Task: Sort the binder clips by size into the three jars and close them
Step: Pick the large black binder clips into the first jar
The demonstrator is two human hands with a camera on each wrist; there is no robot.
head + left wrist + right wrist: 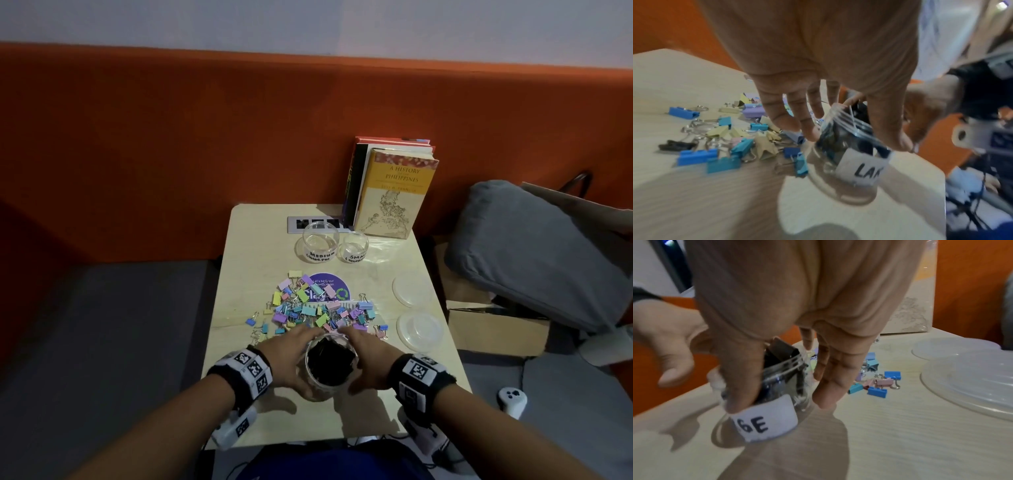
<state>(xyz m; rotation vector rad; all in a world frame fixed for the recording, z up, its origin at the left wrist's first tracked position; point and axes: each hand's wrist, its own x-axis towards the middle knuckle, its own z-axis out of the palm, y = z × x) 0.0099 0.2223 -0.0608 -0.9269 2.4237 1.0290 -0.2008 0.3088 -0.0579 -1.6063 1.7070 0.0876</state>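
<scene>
A clear large jar [330, 368] packed with black binder clips stands near the table's front edge, with no lid on it. My left hand [289, 356] holds its left side and my right hand [371, 359] its right side, thumbs toward me and fingers behind. The left wrist view has my thumb on the rim of the large jar [849, 146], and in the right wrist view my thumb presses on the large jar [785, 378] above its label. A pile of pastel clips [308, 308] lies just beyond. Empty medium jar [320, 243] and small jar [355, 246] stand farther back.
Two clear lids [411, 289] [423, 330] lie on the table's right side. Upright books [390, 192] stand at the back right by an orange wall. To the right, off the table, are a cardboard box [493, 329] and a grey cushion [534, 246].
</scene>
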